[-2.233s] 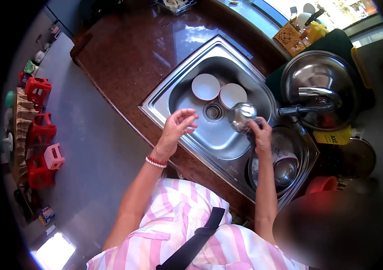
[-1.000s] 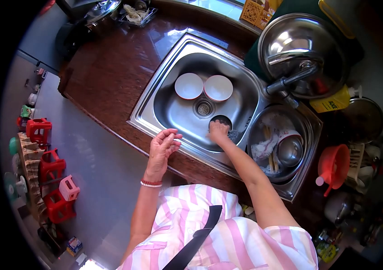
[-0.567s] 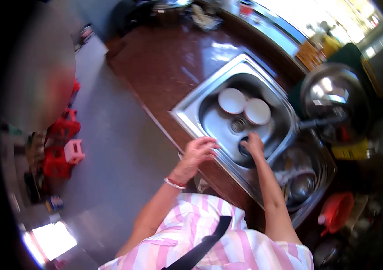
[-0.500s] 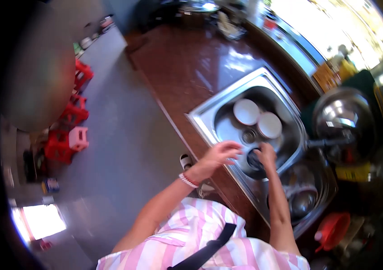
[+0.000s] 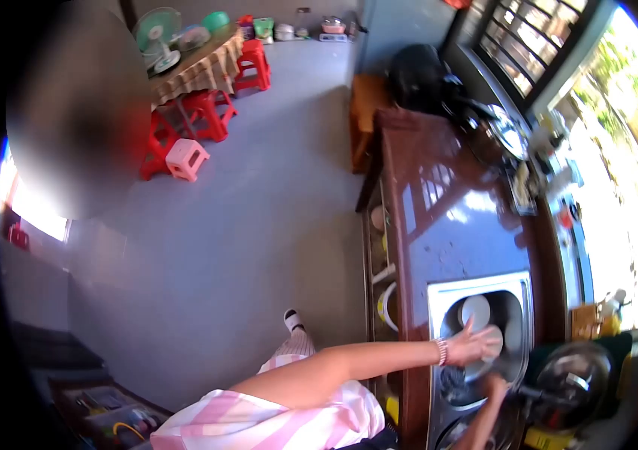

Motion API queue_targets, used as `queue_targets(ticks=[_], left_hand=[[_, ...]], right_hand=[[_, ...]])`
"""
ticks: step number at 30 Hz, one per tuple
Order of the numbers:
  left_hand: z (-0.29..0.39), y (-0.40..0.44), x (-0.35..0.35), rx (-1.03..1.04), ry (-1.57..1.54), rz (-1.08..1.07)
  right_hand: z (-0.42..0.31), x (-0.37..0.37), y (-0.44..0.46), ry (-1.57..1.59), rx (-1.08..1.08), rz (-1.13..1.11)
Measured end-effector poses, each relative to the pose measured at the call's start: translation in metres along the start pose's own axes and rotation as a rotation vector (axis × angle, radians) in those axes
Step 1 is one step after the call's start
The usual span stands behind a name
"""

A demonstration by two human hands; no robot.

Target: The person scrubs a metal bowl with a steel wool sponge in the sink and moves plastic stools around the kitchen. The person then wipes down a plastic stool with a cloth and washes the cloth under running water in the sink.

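Note:
My left hand [image 5: 475, 345], with a striped bracelet at the wrist, reaches over the steel sink [image 5: 439, 304]. Its fingers are spread, and it overlaps a white round dish [image 5: 493, 339]; whether they touch I cannot tell. Another white round dish [image 5: 474, 309] lies just beyond, in the same basin. My right hand [image 5: 494, 387] is at the near right side of the basin, close to the faucet [image 5: 536, 393]; its fingers are blurred and partly hidden. Below my left wrist a dark round item [image 5: 452, 381] sits in the basin, its kind unclear.
The brown countertop [image 5: 446, 240] runs ahead to a metal pot lid [image 5: 510, 139] and a black appliance [image 5: 416, 79]. A large shiny metal pan [image 5: 575, 379] stands right of the sink. Red stools [image 5: 210, 112] and a pink stool [image 5: 186, 159] stand across the grey floor [image 5: 259, 225].
The view has swung left, showing more floor and a table. My left hand has moved from the basin's near edge over the white dishes. My right hand has left the dark item.

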State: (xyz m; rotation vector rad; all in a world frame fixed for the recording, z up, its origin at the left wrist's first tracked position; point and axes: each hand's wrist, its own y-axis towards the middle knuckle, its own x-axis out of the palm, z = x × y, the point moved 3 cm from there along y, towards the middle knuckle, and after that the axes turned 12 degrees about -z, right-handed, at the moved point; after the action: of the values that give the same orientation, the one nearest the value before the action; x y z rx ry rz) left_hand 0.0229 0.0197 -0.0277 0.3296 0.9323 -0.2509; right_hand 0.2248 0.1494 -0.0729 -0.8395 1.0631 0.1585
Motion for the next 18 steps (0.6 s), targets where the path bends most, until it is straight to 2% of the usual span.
queue_targets(ticks=[1,2,3,4,5,7,8,9,10,11,12,13,14,16,18], left_hand=[[0.015,-0.04,-0.055,-0.172,-0.294,-0.111],[-0.002,-0.065,-0.061,-0.163,-0.375,-0.03],[-0.015,-0.1,-0.082,-0.182,-0.432,0.015],[-0.041,-0.138,-0.079,-0.172,-0.394,0.207],[-0.064,-0.18,-0.088,-0.273,-0.401,0.206],[-0.109,-0.277,-0.091,-0.544,-0.471,0.14],[-0.129,-0.331,-0.082,-0.645,-0.439,0.149],[-0.147,-0.39,-0.068,-0.806,-0.377,0.093],[-0.149,-0.447,-0.069,-1.0,-0.355,0.072],[-0.145,-0.506,-0.063,-1.124,-0.301,0.226],[-0.142,-0.561,-0.056,-1.239,-0.347,0.248],[-0.137,-0.615,-0.041,-1.308,-0.311,0.355],[-0.129,-0.664,-0.033,-1.446,-0.417,0.361],[-0.093,-0.735,-0.028,-1.678,-0.569,0.646],[-0.061,-0.773,-0.037,-1.846,-0.553,0.871]], right_hand=[[-0.032,0.01,-0.022,0.065,0.165,-0.003],[-0.031,0.019,-0.01,0.734,0.111,-0.091],[-0.039,0.025,-0.011,0.77,0.099,0.146],[-0.097,-0.044,-0.043,0.354,0.328,0.041],[-0.091,-0.02,-0.024,0.268,0.244,0.274],[-0.132,-0.059,-0.001,0.371,0.078,0.544],[-0.174,-0.101,-0.009,0.412,-0.09,0.644],[-0.223,-0.135,-0.012,0.402,-0.151,0.816],[-0.269,-0.16,-0.01,0.486,-0.213,0.838],[-0.315,-0.182,-0.008,0.574,-0.278,0.856],[-0.364,-0.199,-0.008,0.596,-0.398,0.834],[-0.412,-0.212,-0.011,0.617,-0.515,0.808],[-0.46,-0.221,-0.016,0.61,-0.635,0.735],[-0.532,-0.217,-0.012,0.581,-0.85,0.572],[-0.586,-0.196,0.01,0.508,-0.987,0.432]])
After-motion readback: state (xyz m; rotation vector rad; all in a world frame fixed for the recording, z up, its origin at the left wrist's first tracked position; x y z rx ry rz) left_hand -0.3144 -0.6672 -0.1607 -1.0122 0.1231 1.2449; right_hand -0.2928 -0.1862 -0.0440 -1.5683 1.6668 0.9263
